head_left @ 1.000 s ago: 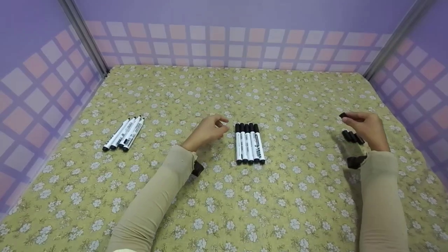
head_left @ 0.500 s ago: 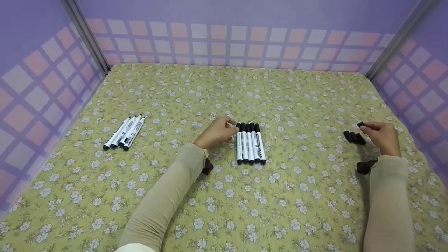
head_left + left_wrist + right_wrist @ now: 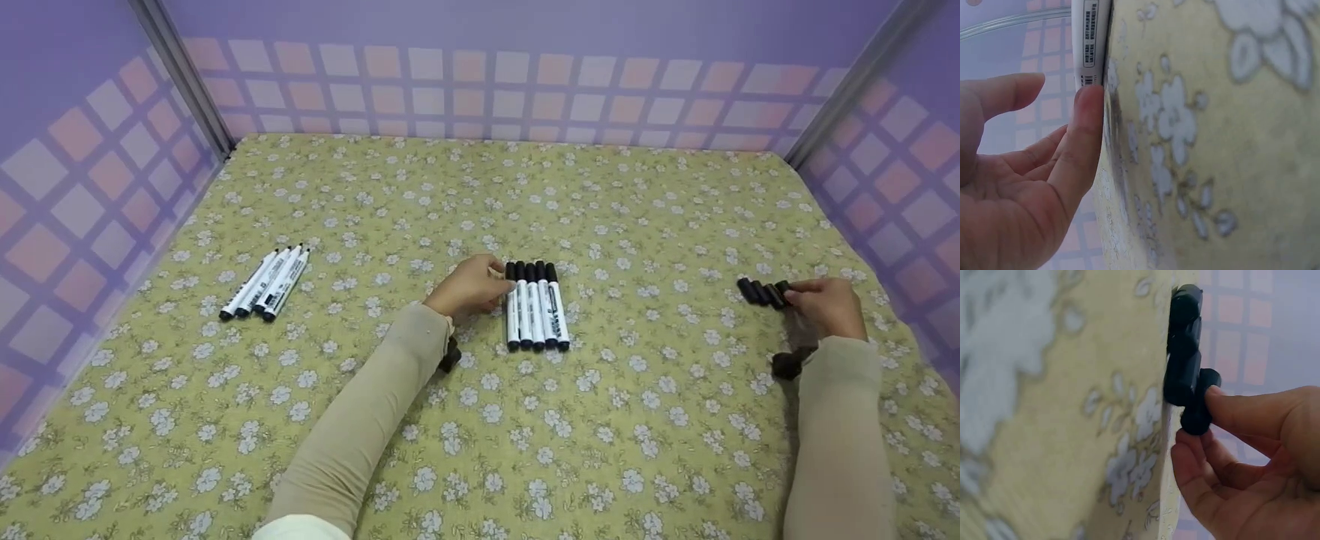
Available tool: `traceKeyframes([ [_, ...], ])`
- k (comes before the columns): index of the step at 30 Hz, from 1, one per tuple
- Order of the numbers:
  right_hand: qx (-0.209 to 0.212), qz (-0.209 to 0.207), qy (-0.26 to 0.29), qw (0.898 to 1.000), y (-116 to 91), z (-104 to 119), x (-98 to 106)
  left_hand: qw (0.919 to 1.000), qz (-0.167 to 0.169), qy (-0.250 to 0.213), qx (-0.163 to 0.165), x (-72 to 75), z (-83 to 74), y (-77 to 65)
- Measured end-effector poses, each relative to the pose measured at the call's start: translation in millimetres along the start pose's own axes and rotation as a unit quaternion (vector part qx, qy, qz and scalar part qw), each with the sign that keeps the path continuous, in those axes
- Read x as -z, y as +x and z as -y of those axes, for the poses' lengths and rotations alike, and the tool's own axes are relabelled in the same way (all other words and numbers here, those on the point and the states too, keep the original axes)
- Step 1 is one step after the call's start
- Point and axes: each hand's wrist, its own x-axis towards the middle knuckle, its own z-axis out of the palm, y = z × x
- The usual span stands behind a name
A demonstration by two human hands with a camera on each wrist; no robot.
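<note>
Several capped white markers point(image 3: 538, 311) with black caps lie side by side on the cloth in the head view. My left hand point(image 3: 474, 285) is at the row's left side. In the left wrist view a fingertip touches the end marker point(image 3: 1088, 45), while the thumb stands apart from it. At the right, thumb and fingers of my right hand point(image 3: 831, 309) pinch a black marker cap point(image 3: 1202, 405). It is at the near end of a short row of loose black caps point(image 3: 1184, 368), overlapping the last one in the right wrist view.
Several uncapped white markers point(image 3: 274, 285) lie slanted in a group on the left of the flowered tablecloth point(image 3: 480, 450). Purple checked panels point(image 3: 480, 90) stand behind and on both sides. Dark wrist cameras point(image 3: 450, 354) sit under both sleeves.
My left hand has moved right, up to the row of capped markers. My right hand has carried the pinched cap right and down to the end of the row of caps.
</note>
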Motion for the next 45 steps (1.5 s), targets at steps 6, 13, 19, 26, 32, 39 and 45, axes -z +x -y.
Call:
traceKeyframes([
  [6, 0.01, 0.018, -0.009, 1.0, 1.1, -1.9, 3.2, 0.9994, -0.002, 0.033, 0.009, -1.2, -2.8, 0.9],
  [13, 0.01, 0.021, -0.018, 1.0, -2.0, -0.7, 2.9, 0.9989, -0.004, 0.045, 0.01, -3.0, -3.7, 1.8],
  [19, 0.006, 0.017, -0.013, 1.0, -1.0, -1.4, 2.9, 0.9983, -0.004, 0.055, 0.018, -5.7, -5.4, 4.6],
  [26, 0.003, 0.018, -0.011, 1.0, -2.1, -2.3, 3.5, 0.9966, -0.008, 0.081, 0.015, -5.7, -6.9, 7.3],
  [32, 0.007, 0.017, -0.013, 1.0, -4.1, -1.6, 6.1, 0.9978, -0.013, 0.059, 0.027, -4.9, -7.4, 7.9],
  [39, -0.005, 0.017, -0.002, 1.0, -6.1, -2.2, 4.7, 0.999, -0.015, 0.03, 0.031, -4.2, -6.2, 7.7],
  [45, -0.009, 0.019, 0.012, 1.0, -7.6, -2.0, 5.4, 0.9991, -0.02, 0.027, 0.027, -3.5, -4.5, 7.5],
])
